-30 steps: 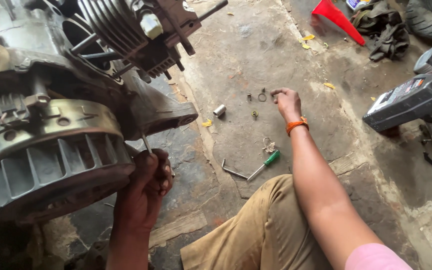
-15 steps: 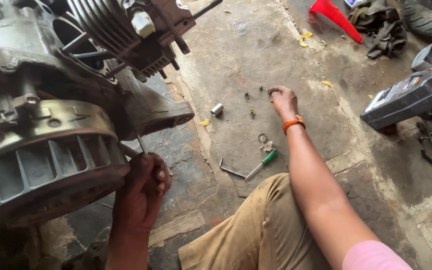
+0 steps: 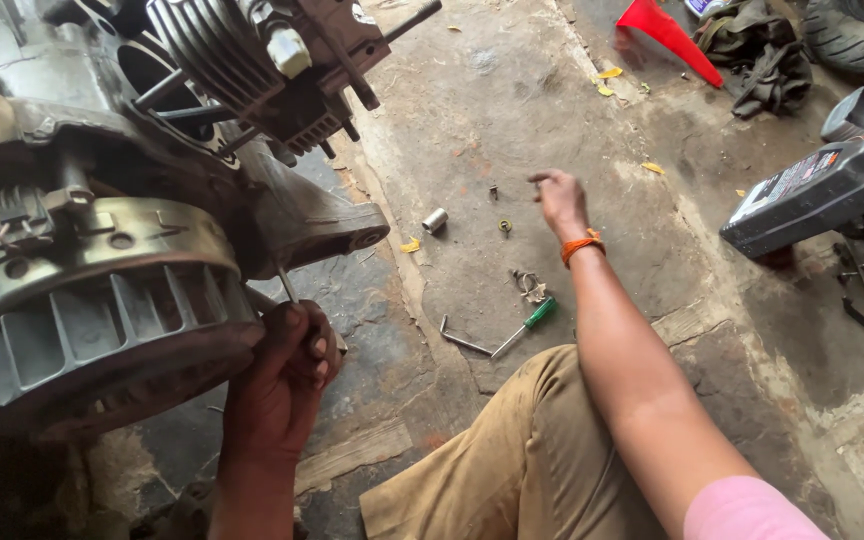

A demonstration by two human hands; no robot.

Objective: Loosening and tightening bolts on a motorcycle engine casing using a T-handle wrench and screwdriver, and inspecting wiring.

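— Start at the left. What is the left hand (image 3: 287, 375) doing?

— It's clenched around a thin metal rod tool (image 3: 285, 283), whose shaft runs up and slightly left from the fist into the underside of the big grey finned engine casing (image 3: 102, 300). The hand sits just below the casing's lower right edge, touching or almost touching it.

— And moving right from the casing?

— Bare cracked concrete floor (image 3: 472, 100), then small parts: a short silver metal sleeve (image 3: 435, 220), and beyond it a tiny dark bolt (image 3: 493, 191) and a small washer-like ring (image 3: 504, 226).

— Which hand is nearer those?

— The right hand (image 3: 559, 200). It hovers just right of the bolt, fingers pinched together at the tips; whether they hold anything I cannot tell. The bolt lies leftward of the fingertips.

— Room to move?

— Open floor around it. A green-handled screwdriver (image 3: 525, 325) lies nearer the knee, long axis slanting; a grey oil bottle with red cap (image 3: 812, 195) stands well apart, far right.
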